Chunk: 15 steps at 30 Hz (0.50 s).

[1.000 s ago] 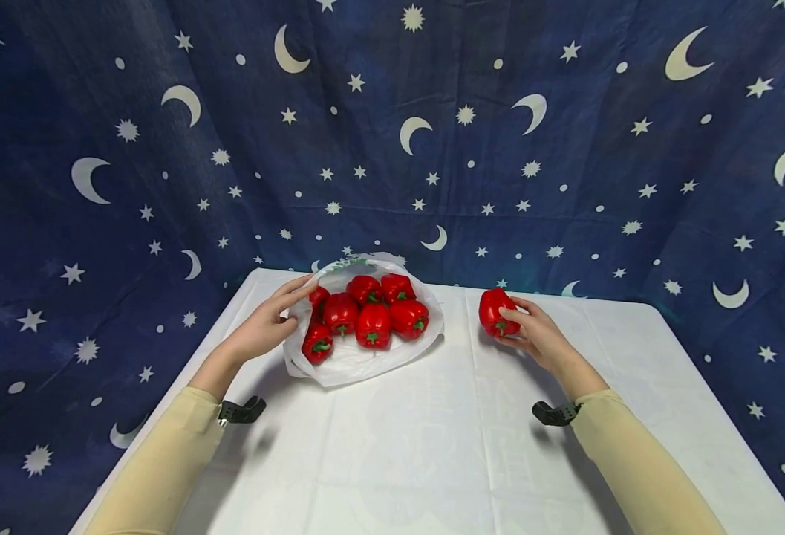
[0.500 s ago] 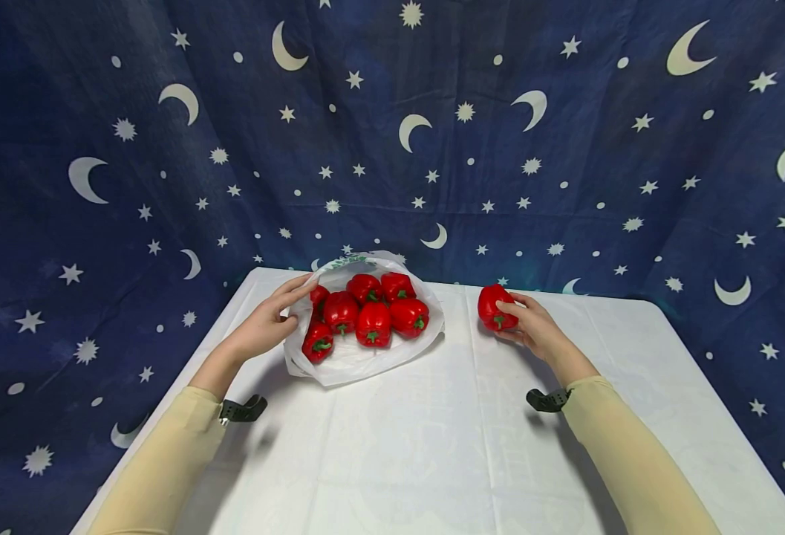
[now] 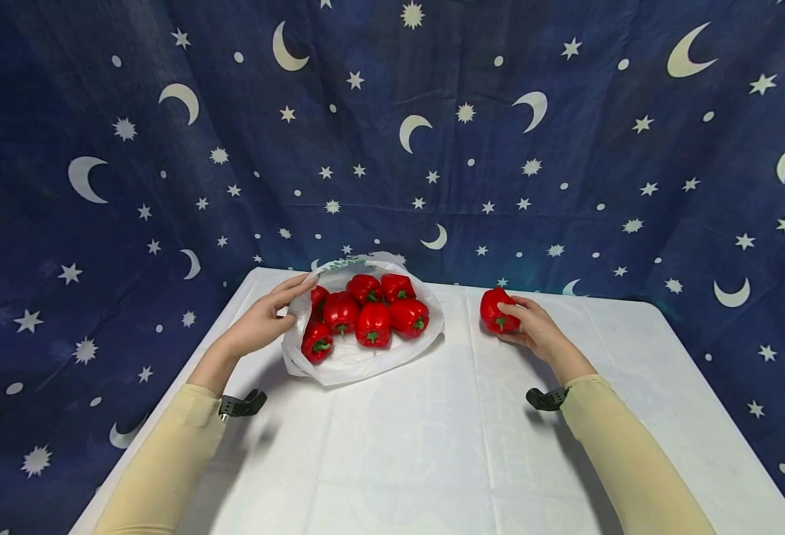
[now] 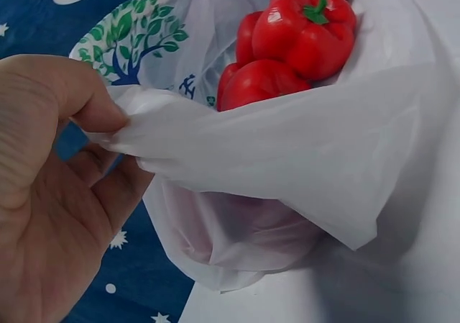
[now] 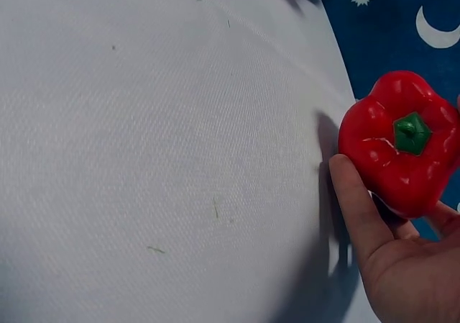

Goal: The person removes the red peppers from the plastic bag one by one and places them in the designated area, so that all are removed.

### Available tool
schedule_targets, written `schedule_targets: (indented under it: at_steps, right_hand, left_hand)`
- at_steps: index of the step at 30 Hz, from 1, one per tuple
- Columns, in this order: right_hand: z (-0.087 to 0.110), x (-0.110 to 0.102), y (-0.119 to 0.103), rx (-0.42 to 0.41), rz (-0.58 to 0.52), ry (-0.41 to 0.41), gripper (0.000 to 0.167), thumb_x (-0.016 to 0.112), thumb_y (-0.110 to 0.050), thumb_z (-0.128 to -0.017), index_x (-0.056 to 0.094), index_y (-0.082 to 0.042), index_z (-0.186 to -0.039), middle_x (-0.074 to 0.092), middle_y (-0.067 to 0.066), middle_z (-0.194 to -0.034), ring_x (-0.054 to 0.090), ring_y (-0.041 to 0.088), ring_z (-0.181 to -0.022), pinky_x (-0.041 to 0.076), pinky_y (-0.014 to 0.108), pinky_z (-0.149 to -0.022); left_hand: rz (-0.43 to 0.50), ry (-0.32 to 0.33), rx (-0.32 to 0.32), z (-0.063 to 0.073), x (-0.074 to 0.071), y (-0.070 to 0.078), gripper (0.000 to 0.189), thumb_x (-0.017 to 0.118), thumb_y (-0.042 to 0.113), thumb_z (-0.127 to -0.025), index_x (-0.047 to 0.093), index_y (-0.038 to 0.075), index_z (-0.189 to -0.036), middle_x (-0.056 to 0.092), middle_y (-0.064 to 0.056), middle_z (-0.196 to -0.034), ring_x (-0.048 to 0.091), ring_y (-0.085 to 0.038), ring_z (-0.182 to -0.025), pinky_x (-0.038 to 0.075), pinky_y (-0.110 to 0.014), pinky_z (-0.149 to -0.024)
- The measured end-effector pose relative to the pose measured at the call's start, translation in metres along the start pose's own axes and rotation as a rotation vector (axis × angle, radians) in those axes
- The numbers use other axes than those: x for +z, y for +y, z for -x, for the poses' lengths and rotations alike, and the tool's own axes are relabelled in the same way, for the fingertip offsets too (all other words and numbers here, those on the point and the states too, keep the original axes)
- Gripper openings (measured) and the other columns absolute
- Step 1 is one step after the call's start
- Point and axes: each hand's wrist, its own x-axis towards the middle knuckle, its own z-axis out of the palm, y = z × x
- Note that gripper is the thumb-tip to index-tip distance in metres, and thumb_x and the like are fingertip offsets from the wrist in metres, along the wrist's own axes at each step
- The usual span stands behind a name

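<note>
A white plastic bag point(image 3: 345, 369) with a green tree print lies with its mouth wide, holding several red bell peppers point(image 3: 373, 325) with green stems. My left hand point(image 3: 261, 321) pinches the left side of the bag's rim between thumb and fingers, as the left wrist view point(image 4: 65, 165) shows closely. To the right of the bag, my right hand point(image 3: 539, 331) grips a single red bell pepper point(image 3: 497, 310). In the right wrist view that pepper point(image 5: 381, 165) has its green stem facing the camera, with thumb and fingers around its sides.
Both hands work over a table with a white cloth point(image 3: 399, 453). Behind the table and at its sides hangs a dark blue curtain point(image 3: 379, 186) printed with moons and stars. A few small fibres point(image 5: 215, 208) dot the cloth in the right wrist view.
The right hand and its pepper have shifted only slightly, and the right forearm has moved a little to the left. My left hand stays on the bag's rim.
</note>
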Motion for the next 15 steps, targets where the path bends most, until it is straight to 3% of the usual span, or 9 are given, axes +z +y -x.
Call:
schedule_targets:
  at_steps: [6, 15]
  right_hand:
    - [0.0006, -0.0044, 0.0014, -0.008, 0.015, -0.014, 0.09, 0.068, -0.034, -0.099, 0.013, -0.007, -0.164, 0.021, 0.02, -0.166, 0.033, 0.041, -0.144, 0.051, 0.046, -0.098]
    - [-0.0024, -0.0081, 0.0007, -0.005, 0.018, -0.03, 0.089, 0.065, -0.037, -0.1, 0.013, -0.008, -0.165, 0.02, 0.019, -0.166, 0.032, 0.04, -0.144, 0.051, 0.044, -0.097]
  left_hand:
    - [0.078, -0.014, -0.008, -0.001, -0.0008, -0.0018, 0.073, 0.048, -0.012, -0.094, 0.041, 0.021, -0.159, 0.024, 0.003, -0.167, 0.022, -0.025, -0.152, 0.032, -0.057, -0.113]
    - [0.107, -0.004, -0.012, -0.0005, -0.0012, -0.0037, 0.072, 0.047, -0.013, -0.094, 0.043, 0.021, -0.158, 0.024, 0.007, -0.167, 0.021, -0.021, -0.152, 0.03, -0.056, -0.114]
